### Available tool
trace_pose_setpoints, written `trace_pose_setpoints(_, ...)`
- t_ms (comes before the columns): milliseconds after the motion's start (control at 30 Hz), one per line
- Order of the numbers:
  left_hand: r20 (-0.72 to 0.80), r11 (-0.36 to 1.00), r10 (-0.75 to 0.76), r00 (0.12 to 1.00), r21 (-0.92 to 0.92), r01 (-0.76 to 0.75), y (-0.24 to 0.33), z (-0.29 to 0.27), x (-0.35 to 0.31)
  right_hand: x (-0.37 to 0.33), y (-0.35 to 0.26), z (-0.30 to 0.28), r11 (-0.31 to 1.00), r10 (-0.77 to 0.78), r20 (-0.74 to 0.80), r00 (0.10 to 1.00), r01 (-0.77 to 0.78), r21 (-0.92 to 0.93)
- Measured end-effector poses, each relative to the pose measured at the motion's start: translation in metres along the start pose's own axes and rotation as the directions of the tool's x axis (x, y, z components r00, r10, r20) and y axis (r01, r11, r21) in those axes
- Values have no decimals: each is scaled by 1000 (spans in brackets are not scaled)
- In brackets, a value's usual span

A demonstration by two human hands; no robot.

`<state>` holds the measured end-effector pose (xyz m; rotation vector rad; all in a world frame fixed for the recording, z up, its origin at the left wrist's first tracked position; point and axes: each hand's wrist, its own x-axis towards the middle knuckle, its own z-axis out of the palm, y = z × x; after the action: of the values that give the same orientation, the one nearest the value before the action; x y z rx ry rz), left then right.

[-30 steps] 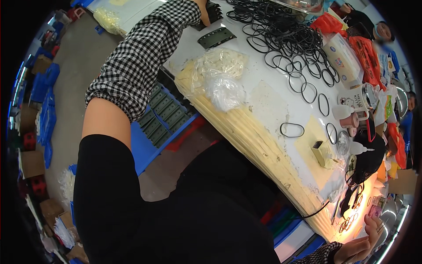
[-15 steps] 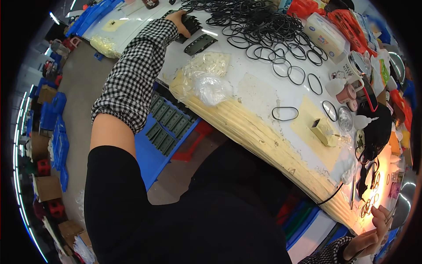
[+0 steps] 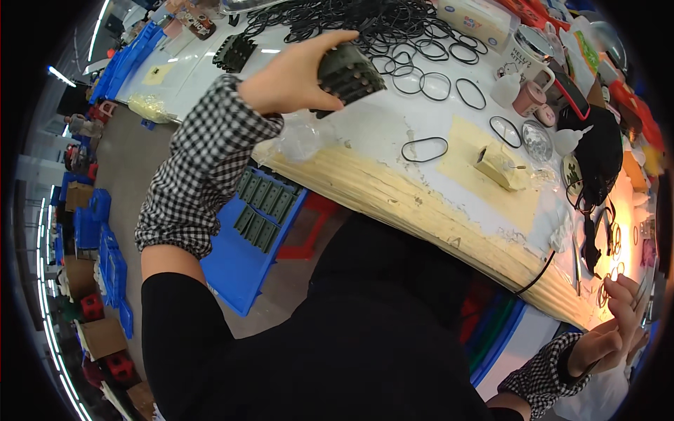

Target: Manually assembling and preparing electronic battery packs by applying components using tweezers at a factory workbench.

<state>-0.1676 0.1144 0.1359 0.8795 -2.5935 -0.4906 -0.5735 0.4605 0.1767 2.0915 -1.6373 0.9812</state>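
Observation:
My left hand (image 3: pixel 291 76) is closed around a stack of dark green ridged plastic pieces (image 3: pixel 349 74), lifted over the table's near edge. Beyond the wrist stands another small group of similar dark green pieces (image 3: pixel 234 53). At the far lower right, my right hand (image 3: pixel 612 330) has bent fingers around what looks like a thin stick-like tool, partly hidden. Close to it are some black rings (image 3: pixel 616 242) under a bright warm light. A loose heap of black rubber rings (image 3: pixel 351 21) covers the back of the table, with single rings (image 3: pixel 425 149) lying nearer.
Below the table edge, a blue tray (image 3: pixel 235 284) holds rows of green pieces. A yellow block (image 3: pixel 500 167) sits on tan paper. Cups (image 3: pixel 528 98), a clear-wrapped roll (image 3: pixel 537 140) and a black bag (image 3: pixel 600 154) crowd the right side. Clear plastic bags (image 3: pixel 298 140) lie under my left forearm.
My left hand has come toward me and right, lifting a stack of green pieces off the table. My right hand has moved slightly up. The view has shifted a little.

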Motion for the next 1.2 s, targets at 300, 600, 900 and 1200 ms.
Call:
trace_pose_setpoints(300,163,953,-201,966,260,155,-5,48,29,-45,-1,-7,989,144,-144,979,-136,63)
trace_pose_setpoints(600,80,978,-136,988,169,121,-3,44,23,-23,-13,54,957,211,-177,961,-167,236)
trace_pose_setpoints(900,46,898,-107,993,-423,117,10,15,12,15,-60,105,849,293,-21,956,-250,466)
trace_pose_setpoints(1200,618,516,249,746,-736,437,81,58,15,69,-61,157,848,-7,178,984,-88,523)
